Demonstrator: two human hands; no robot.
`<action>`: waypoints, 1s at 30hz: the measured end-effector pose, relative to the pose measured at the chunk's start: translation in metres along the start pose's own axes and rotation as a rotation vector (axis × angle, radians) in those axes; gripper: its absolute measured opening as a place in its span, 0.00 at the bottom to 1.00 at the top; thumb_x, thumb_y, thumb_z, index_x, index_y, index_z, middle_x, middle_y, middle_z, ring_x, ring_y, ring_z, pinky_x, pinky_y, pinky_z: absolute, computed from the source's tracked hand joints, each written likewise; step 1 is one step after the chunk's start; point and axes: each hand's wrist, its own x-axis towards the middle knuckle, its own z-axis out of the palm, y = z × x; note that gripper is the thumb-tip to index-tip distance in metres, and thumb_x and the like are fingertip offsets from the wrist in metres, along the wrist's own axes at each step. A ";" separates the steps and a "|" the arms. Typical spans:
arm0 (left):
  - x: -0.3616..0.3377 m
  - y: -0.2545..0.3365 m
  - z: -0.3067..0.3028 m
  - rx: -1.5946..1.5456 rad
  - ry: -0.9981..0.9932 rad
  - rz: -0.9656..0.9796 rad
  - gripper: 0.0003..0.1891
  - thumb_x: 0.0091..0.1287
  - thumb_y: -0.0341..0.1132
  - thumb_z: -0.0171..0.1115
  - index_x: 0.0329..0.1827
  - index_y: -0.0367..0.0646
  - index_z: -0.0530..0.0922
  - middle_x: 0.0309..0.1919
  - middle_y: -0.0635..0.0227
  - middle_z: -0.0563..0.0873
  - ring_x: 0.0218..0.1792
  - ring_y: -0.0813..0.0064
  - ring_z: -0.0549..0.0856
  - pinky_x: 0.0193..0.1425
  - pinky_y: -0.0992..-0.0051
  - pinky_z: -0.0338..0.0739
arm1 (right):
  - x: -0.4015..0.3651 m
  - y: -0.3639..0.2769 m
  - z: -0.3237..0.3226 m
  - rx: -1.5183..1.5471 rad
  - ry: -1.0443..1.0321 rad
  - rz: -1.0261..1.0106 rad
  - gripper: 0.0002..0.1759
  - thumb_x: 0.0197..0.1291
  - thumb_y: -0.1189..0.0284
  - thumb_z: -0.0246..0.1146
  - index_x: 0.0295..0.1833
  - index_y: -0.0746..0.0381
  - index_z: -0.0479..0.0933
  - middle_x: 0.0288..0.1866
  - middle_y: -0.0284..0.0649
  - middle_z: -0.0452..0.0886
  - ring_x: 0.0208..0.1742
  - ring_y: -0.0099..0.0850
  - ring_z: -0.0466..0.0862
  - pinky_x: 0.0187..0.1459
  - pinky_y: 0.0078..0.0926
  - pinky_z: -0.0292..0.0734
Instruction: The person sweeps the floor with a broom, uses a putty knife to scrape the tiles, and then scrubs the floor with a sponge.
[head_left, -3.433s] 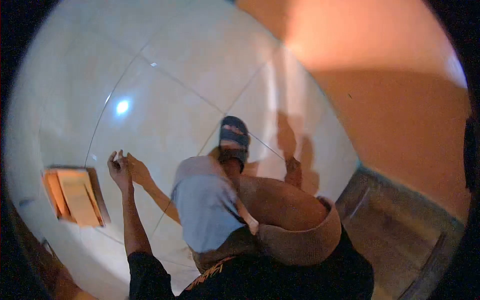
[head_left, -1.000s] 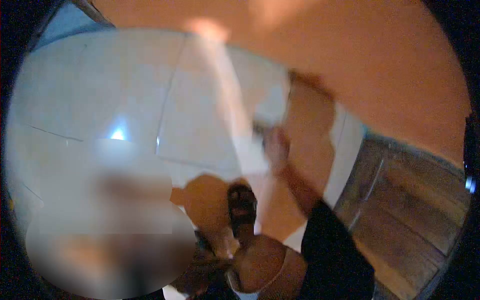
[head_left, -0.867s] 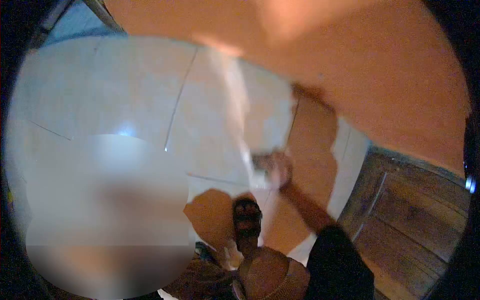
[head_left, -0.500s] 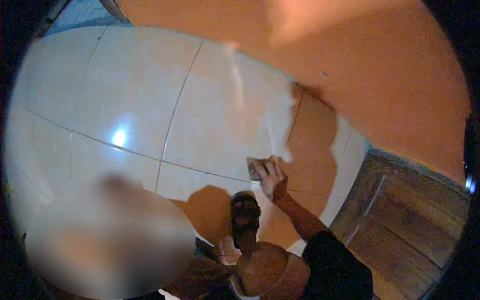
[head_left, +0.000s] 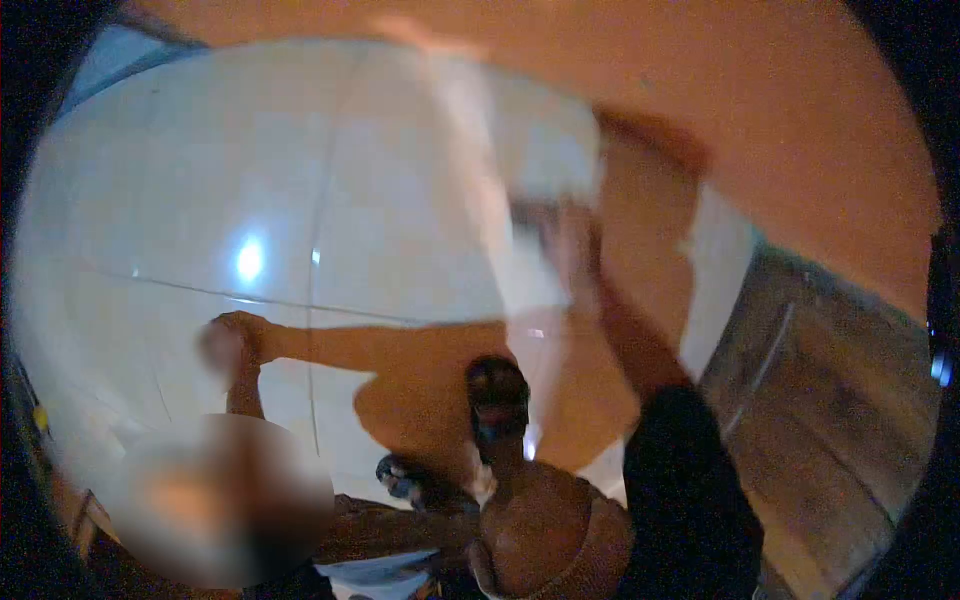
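My right hand [head_left: 575,240] is stretched forward over the tiled floor [head_left: 400,150], smeared by motion. Under its fingers, on the left side, shows a small flat grey-brown pad [head_left: 533,218], too blurred to name its kind. My left hand [head_left: 228,342] is held out over the tiles at the left, near a grout line. Its fingers are smeared, and whether they hold anything cannot be made out. One foot in a dark sandal [head_left: 498,400] stands on the floor below, between the hands, with my bent knee [head_left: 540,520] behind it.
An orange wall [head_left: 780,130] borders the floor at the back and right. At right is a brown wooden panelled door [head_left: 830,400]. A pale streak [head_left: 470,150] crosses the tiles beside my right hand. A blurred patch [head_left: 220,500] hides the lower left.
My right hand has moved forward, towards the wall, with the pad. My left hand now shows plainly over the tiles at the left, its arm extended. The view has shifted slightly.
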 end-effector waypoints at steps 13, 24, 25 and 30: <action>-0.030 0.004 -0.028 -0.183 0.086 -0.246 0.22 0.68 0.60 0.50 0.53 0.56 0.77 0.48 0.65 0.78 0.49 0.58 0.79 0.43 0.52 0.74 | 0.107 0.046 -0.036 0.122 -0.094 0.205 0.18 0.71 0.69 0.53 0.63 0.59 0.77 0.55 0.47 0.82 0.55 0.40 0.82 0.57 0.42 0.78; -0.027 0.007 -0.032 -0.115 0.097 -0.208 0.22 0.69 0.57 0.49 0.54 0.52 0.75 0.46 0.64 0.79 0.47 0.60 0.81 0.40 0.54 0.80 | 0.023 0.046 -0.008 0.589 0.022 0.392 0.19 0.72 0.63 0.54 0.61 0.55 0.80 0.53 0.48 0.85 0.56 0.47 0.83 0.58 0.45 0.78; -0.030 0.010 -0.056 -0.161 0.058 -0.192 0.21 0.70 0.56 0.48 0.53 0.52 0.76 0.45 0.62 0.80 0.47 0.59 0.81 0.40 0.51 0.80 | 0.043 0.033 -0.018 0.645 0.176 0.421 0.17 0.71 0.66 0.54 0.60 0.54 0.81 0.51 0.47 0.86 0.55 0.46 0.84 0.56 0.43 0.79; -0.021 0.001 0.005 -0.012 0.248 -0.177 0.22 0.70 0.58 0.48 0.52 0.52 0.77 0.44 0.63 0.80 0.47 0.60 0.81 0.40 0.48 0.79 | 0.067 0.076 -0.005 0.151 0.258 0.042 0.15 0.67 0.70 0.58 0.56 0.57 0.82 0.52 0.47 0.85 0.54 0.48 0.82 0.56 0.45 0.77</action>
